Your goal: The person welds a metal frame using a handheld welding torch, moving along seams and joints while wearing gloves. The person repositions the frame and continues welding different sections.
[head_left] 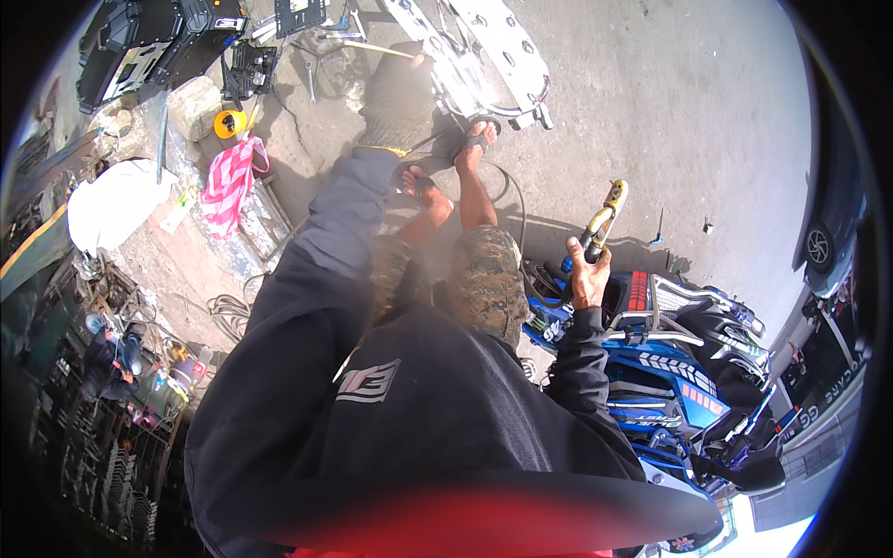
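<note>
Brass-yellow metal shows at your 3 o'clock: what looks like a welding electrode holder (605, 219), its head pointing up toward 1 o'clock. Your bare right hand (589, 275) grasps its dark handle, thumb and fingers wrapped around it, just above the blue motorcycle (665, 367) at 4 o'clock. A dark cable (524, 212) loops over the concrete ground (688, 121) between your leg and that hand.

Your left hand (398, 104), in a grey glove with a yellow-edged cuff, reaches out between 11 and 12 o'clock. It is blurred, so you cannot tell whether its fingers are clenched or released. Its tips are near a pale stick (379, 48) and the white metal frame (510, 56), which lies on the ground at 12 to 1 o'clock, just beyond your sandalled feet.

At 11 o'clock lies a spanner (311, 82); around 10 o'clock, black hard cases (166, 56) and a pink striped cloth (226, 189).
</note>
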A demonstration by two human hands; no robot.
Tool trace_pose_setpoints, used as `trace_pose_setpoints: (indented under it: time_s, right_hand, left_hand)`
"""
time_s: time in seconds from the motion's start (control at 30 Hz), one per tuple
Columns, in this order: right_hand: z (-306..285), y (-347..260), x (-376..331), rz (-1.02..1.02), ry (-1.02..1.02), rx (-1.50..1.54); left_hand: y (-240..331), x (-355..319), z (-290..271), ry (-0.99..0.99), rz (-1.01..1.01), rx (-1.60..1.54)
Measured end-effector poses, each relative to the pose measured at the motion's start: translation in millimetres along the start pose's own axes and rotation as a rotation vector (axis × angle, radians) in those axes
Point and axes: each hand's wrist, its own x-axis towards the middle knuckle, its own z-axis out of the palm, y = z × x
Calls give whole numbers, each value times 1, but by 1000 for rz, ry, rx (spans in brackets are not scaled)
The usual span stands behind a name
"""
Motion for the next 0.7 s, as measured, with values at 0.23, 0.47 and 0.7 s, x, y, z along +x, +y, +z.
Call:
trace_pose_setpoints:
  time_s: [0.23, 0.47, 0.7]
  right_hand:
    - [-16, 6, 48, 81, 125, 162]
    - [-64, -59, 75, -200, 404, -629]
    - [-75, -101, 92, -228, 395, -616]
  left_hand:
    - [6, 1, -4, 81, -144, -198]
    - [3, 4, 0, 121, -251, -298]
    - [-10, -5, -31, 198, -470, -416]
